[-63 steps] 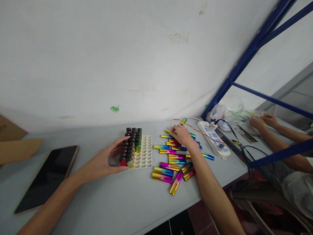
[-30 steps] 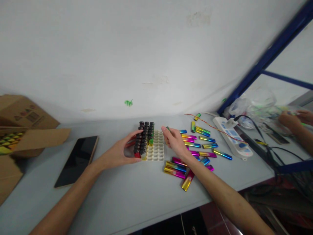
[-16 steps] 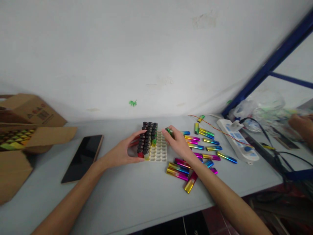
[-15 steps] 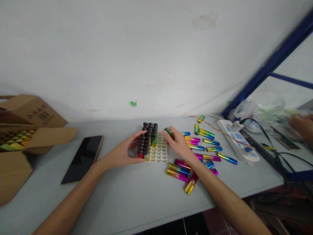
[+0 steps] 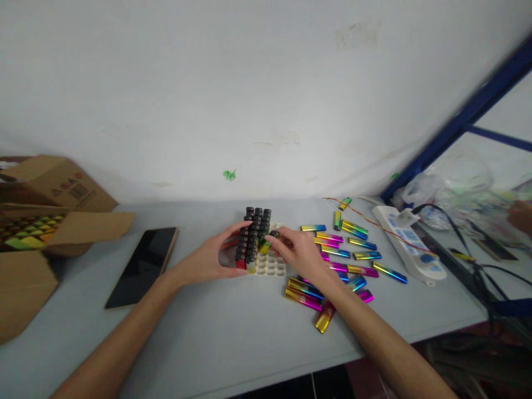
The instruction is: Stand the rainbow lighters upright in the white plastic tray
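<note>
A white tray [image 5: 272,267] with oval holes sits mid-table, its left rows filled with upright black-topped lighters [image 5: 253,233]. My left hand [image 5: 208,257] curls around the tray's left side, fingers against the standing lighters. My right hand [image 5: 297,252] is closed on a green-yellow lighter [image 5: 268,243], its tip down at a tray hole beside the filled rows. Several shiny rainbow-coloured lighters [image 5: 341,252] lie loose on the table to the right of the tray.
A dark phone [image 5: 143,266] lies to the left. An open cardboard box [image 5: 37,221] with more lighters stands at far left. A white power strip [image 5: 409,249] with cables lies to the right, beyond it another person's hand [image 5: 522,213] and plastic bags.
My right hand picked one lighter from the loose pile and carried it left to the tray. The left hand stayed on the tray. The view swung left.
</note>
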`<state>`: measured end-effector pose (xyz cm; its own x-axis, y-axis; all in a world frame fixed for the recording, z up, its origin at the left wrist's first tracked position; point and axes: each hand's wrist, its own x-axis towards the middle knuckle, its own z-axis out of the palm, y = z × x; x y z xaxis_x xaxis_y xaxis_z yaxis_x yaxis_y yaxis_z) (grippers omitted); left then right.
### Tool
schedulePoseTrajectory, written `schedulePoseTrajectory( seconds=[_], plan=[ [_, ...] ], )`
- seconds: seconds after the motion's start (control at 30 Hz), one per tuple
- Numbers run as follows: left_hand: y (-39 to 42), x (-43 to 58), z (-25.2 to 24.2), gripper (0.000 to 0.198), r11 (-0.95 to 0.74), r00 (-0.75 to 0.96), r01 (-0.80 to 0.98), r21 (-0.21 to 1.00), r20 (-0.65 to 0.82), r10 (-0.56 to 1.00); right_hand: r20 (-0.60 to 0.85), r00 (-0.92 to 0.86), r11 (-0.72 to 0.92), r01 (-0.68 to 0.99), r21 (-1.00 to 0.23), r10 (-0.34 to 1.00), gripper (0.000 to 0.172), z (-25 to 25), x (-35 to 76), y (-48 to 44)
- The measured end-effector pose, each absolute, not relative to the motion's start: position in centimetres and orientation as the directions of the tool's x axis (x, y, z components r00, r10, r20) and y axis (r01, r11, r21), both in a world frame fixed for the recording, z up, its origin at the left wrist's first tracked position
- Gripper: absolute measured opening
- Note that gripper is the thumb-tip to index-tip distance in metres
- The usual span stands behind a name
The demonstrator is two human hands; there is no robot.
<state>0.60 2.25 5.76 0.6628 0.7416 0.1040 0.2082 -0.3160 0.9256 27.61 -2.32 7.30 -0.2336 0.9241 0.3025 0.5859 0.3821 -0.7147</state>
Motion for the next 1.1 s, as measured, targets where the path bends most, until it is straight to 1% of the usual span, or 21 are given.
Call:
schedulePoseTrajectory(
  seconds=[0.07, 0.2, 0.3, 0.37, 0.43, 0.5, 0.53, 0.6, 0.63, 0.73, 0.8, 0.83, 0.97, 1.1],
  plan=[
    [2.2, 0.6, 5.8, 0.105, -0.307, 0.664, 0.208, 0.929, 0.096, 0.742, 0.287, -0.265, 0.390, 0.652, -0.650, 0.921, 0.036, 6.8, 27.4, -2.3],
    [2.3, 0.6, 5.8, 0.104, -0.318, 0.658, 0.215, 0.923, 0.104, 0.746, 0.252, -0.349, 0.428, 0.786, -0.446, 0.903, 0.029, 6.6, 26.6, -2.3],
    [2.3, 0.5, 5.7, 0.105, -0.324, 0.658, 0.223, 0.920, 0.103, 0.746, 0.213, -0.371, 0.425, 0.840, -0.337, 0.904, 0.032, 7.4, 26.0, -2.8],
    [2.4, 0.5, 5.6, 0.105, -0.324, 0.655, 0.234, 0.917, 0.098, 0.749, 0.207, -0.374, 0.424, 0.842, -0.334, 0.904, 0.036, 8.2, 26.3, -3.0],
    [2.5, 0.3, 5.5, 0.105, -0.328, 0.641, 0.257, 0.909, 0.094, 0.761, 0.237, -0.359, 0.427, 0.814, -0.393, 0.903, 0.037, 8.8, 27.7, -2.9],
    [2.6, 0.1, 5.4, 0.105, -0.335, 0.625, 0.289, 0.897, 0.088, 0.776, 0.289, -0.271, 0.380, 0.808, -0.450, 0.918, 0.034, 9.3, 30.5, -2.4],
    [2.7, 0.1, 5.4, 0.105, -0.338, 0.619, 0.305, 0.890, 0.084, 0.781, 0.318, -0.184, 0.318, 0.836, -0.447, 0.930, 0.032, 9.4, 32.3, -1.9],
    [2.8, 0.0, 5.4, 0.106, -0.343, 0.613, 0.325, 0.881, 0.080, 0.786, 0.354, -0.012, 0.151, 0.917, -0.369, 0.935, 0.025, 9.3, 36.4, -0.8],
    [2.8, 0.0, 5.3, 0.106, -0.345, 0.612, 0.328, 0.879, 0.081, 0.787, 0.338, 0.045, 0.073, 0.942, -0.329, 0.940, 0.023, 9.1, 38.4, -0.2],
    [2.9, 0.0, 5.2, 0.106, -0.350, 0.616, 0.312, 0.883, 0.092, 0.782, 0.263, 0.159, -0.104, 0.972, -0.211, 0.952, 0.031, 8.1, 42.7, 1.5],
    [3.0, 0.0, 5.0, 0.106, -0.357, 0.623, 0.293, 0.887, 0.106, 0.775, 0.209, 0.165, -0.136, 0.980, -0.145, 0.964, 0.036, 7.1, 44.0, 2.3],
    [3.0, 0.0, 4.9, 0.106, -0.361, 0.626, 0.285, 0.888, 0.113, 0.772, 0.196, 0.165, -0.141, 0.981, -0.132, 0.967, 0.038, 6.7, 44.2, 2.7],
    [3.1, 0.0, 4.8, 0.105, -0.363, 0.628, 0.282, 0.888, 0.115, 0.770, 0.192, 0.164, -0.143, 0.983, -0.118, 0.968, 0.041, 5.3, 44.2, 3.8],
    [3.2, 0.0, 5.0, 0.105, -0.362, 0.628, 0.292, 0.885, 0.108, 0.770, 0.209, 0.146, -0.127, 0.987, -0.103, 0.967, 0.044, 4.9, 44.4, 5.1]
  ],
)
